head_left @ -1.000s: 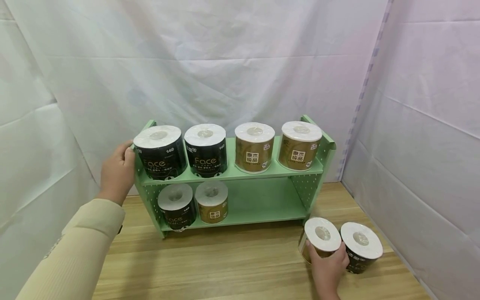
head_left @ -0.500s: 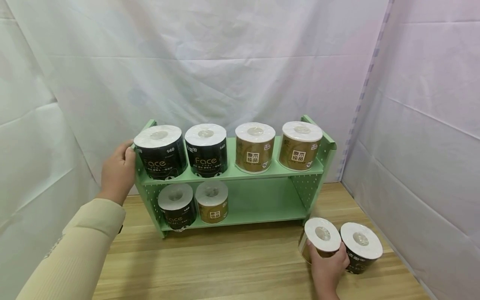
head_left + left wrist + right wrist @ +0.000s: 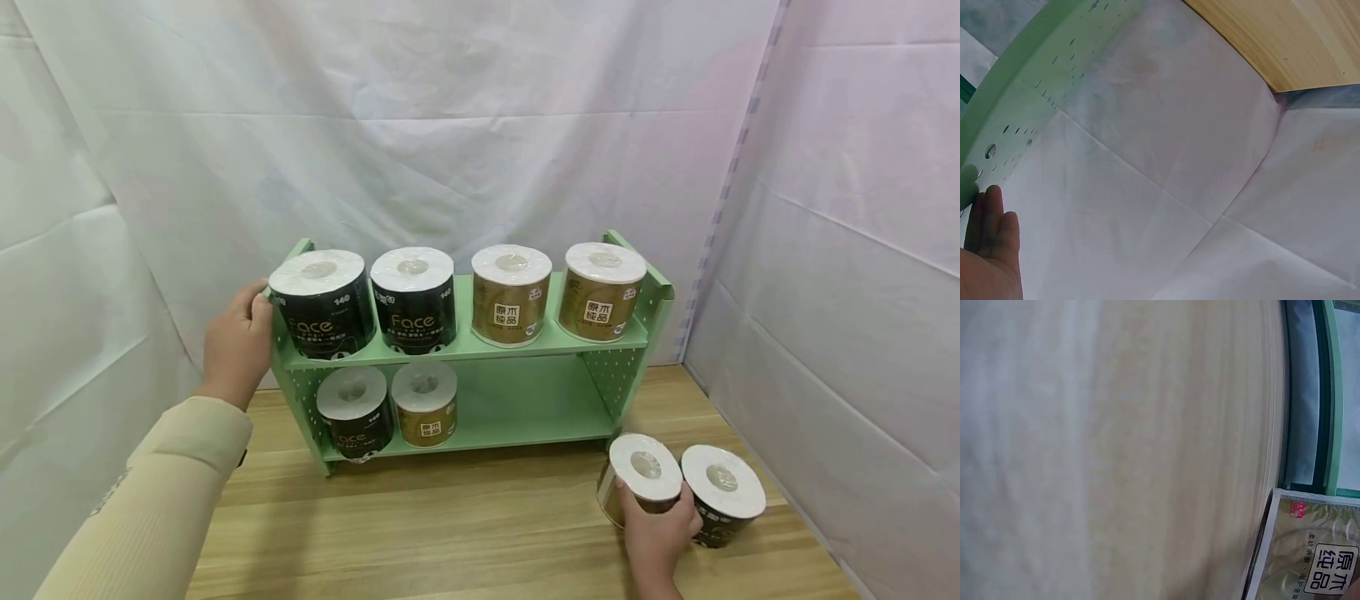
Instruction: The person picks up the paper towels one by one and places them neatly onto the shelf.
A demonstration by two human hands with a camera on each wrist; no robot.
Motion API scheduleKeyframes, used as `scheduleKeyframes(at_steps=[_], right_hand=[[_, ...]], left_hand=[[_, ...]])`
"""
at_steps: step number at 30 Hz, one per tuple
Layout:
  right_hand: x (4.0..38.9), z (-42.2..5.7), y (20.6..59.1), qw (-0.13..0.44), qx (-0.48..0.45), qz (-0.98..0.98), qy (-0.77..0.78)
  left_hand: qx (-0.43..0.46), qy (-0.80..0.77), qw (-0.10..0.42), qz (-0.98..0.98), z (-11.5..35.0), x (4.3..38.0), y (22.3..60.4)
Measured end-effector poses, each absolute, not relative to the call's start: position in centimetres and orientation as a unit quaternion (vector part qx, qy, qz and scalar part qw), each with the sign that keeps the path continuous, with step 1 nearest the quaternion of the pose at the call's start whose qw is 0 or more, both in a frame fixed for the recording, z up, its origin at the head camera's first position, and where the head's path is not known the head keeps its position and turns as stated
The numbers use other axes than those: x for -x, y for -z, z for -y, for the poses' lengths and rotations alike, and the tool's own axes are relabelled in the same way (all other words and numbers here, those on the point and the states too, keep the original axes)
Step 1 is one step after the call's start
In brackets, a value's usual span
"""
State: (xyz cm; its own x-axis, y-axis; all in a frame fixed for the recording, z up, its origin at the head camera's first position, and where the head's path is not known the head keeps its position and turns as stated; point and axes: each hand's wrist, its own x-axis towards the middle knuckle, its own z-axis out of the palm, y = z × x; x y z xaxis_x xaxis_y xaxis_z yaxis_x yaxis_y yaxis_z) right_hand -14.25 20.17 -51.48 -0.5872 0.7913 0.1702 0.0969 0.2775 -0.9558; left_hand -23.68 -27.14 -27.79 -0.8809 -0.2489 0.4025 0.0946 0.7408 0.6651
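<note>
My left hand grips the front edge of the left side panel of a light-green two-tier shelf. In the left wrist view, fingers lie against the perforated panel; the thumb is hidden there. Low on the right, my right hand holds a gold-wrapped toilet roll by its sides, thumb on the left, fingers on the right. The roll stands on or very near the table. Its printed label shows in the right wrist view. A black-wrapped toilet roll stands right beside it.
Two black rolls and two gold rolls stand along the upper tier. On the lower tier, a black roll and a gold roll occupy the left. White cloth walls enclose the wooden table.
</note>
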Motion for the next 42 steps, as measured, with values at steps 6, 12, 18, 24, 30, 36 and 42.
scheduleKeyframes(at_steps=[6, 12, 18, 24, 30, 36, 42], right_hand=[[14.2, -20.3, 51.5, 0.326, 0.303, 0.726, -0.524], [14.0, -20.4, 51.3, 0.301, 0.31, 0.736, -0.522], [13.7, -20.3, 51.2, 0.289, 0.311, 0.742, -0.518], [13.4, -20.0, 50.7, 0.284, 0.305, 0.749, -0.516], [13.1, -19.7, 49.9, 0.284, 0.297, 0.749, -0.52], [13.0, -19.4, 49.1, 0.292, 0.279, 0.745, -0.53], [12.9, -18.8, 48.1, 0.286, 0.253, 0.736, -0.56]], left_hand=[[-0.043, 0.359, 0.239, 0.901, 27.1, 23.7, 27.8], [-0.045, 0.358, 0.238, 0.902, 27.2, 23.7, 27.8], [-0.046, 0.359, 0.239, 0.901, 27.3, 23.8, 27.9], [-0.048, 0.355, 0.241, 0.902, 27.3, 23.8, 27.9], [-0.045, 0.355, 0.239, 0.903, 27.3, 23.8, 27.8], [-0.044, 0.355, 0.238, 0.903, 27.2, 23.8, 27.7], [-0.045, 0.353, 0.239, 0.904, 27.2, 23.9, 27.8]])
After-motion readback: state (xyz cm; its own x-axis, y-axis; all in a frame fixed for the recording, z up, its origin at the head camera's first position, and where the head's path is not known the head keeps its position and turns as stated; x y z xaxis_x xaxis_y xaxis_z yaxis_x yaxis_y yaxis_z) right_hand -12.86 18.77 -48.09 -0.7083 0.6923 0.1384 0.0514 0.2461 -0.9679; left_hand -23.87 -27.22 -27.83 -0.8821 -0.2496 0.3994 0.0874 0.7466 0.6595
